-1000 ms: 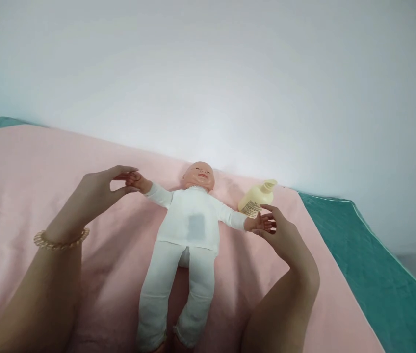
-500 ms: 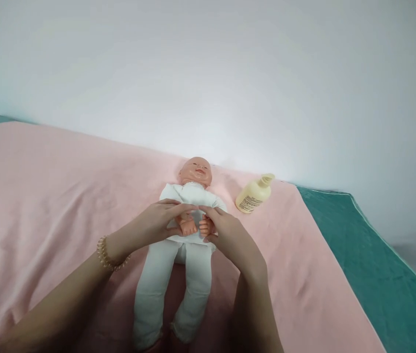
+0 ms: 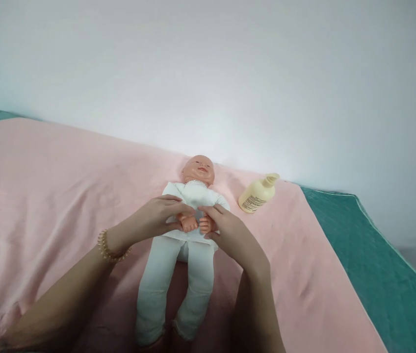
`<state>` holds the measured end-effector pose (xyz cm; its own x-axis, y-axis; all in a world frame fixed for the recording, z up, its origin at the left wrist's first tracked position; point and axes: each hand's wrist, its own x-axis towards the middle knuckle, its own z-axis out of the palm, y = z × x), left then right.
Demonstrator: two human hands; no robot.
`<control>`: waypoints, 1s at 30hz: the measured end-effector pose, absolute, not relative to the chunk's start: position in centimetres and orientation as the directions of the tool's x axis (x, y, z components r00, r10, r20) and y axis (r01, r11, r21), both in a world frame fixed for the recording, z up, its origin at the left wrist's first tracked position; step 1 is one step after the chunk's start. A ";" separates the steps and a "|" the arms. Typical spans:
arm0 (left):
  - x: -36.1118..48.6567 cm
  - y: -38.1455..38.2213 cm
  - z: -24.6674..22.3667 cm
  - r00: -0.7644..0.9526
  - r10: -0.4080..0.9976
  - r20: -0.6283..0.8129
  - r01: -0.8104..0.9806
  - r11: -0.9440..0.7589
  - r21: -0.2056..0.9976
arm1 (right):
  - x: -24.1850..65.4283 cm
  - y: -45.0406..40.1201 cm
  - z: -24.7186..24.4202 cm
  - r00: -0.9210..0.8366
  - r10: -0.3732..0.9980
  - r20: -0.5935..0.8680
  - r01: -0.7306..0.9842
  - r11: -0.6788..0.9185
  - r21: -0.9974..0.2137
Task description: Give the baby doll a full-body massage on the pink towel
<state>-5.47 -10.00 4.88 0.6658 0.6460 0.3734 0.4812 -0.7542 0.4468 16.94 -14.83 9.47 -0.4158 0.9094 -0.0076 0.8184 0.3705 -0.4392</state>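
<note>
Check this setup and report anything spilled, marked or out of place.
A greyish patch stands out on the white top of the doll, between the left hand and right hand; stain or print, I can't tell. The pink sheet is creased at left. No spill shows around the yellow pump bottle.

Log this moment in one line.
doll: face up on pink sheet; left hand: holding doll's arm; right hand: holding doll's other arm; yellow pump bottle: beside doll

The doll's arms (image 3: 221, 198), spread earlier, now fold inward.
</note>
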 end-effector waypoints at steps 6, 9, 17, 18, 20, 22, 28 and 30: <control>-10.3 -10.5 8.3 0.297 0.875 0.383 0.662 -0.477 0.578 | 22.5 -15.9 11.2 -0.065 0.996 0.057 0.849 0.086 -0.522; -13.2 -10.0 8.7 0.128 0.941 0.313 0.772 -0.293 0.564 | 25.4 -15.5 10.5 0.088 0.996 0.024 0.860 -0.064 -0.506; -16.6 -7.1 6.3 0.125 0.991 -0.046 0.921 -0.098 0.378 | 29.0 -12.5 6.5 0.228 0.928 -0.294 0.852 -0.336 -0.401; -16.7 -6.9 5.9 0.135 0.989 -0.068 0.926 -0.101 0.365 | 29.0 -12.3 6.2 0.213 0.928 -0.307 0.860 -0.327 -0.392; -16.8 -6.7 5.2 0.157 0.984 -0.079 0.921 -0.117 0.372 | 29.1 -12.1 5.7 0.192 0.930 -0.312 0.872 -0.308 -0.382; -17.0 -6.5 4.6 0.180 0.980 -0.088 0.910 -0.131 0.393 | 29.1 -12.0 5.6 0.182 0.934 -0.308 0.873 -0.298 -0.385; -17.2 -7.1 5.7 0.075 0.996 -0.056 0.931 -0.050 0.361 | 29.1 -13.2 7.4 0.166 0.969 -0.183 0.840 -0.236 -0.489; -16.8 -7.7 6.9 0.048 0.999 0.018 0.924 -0.051 0.379 | 28.4 -14.1 8.7 0.140 0.986 -0.094 0.817 -0.169 -0.551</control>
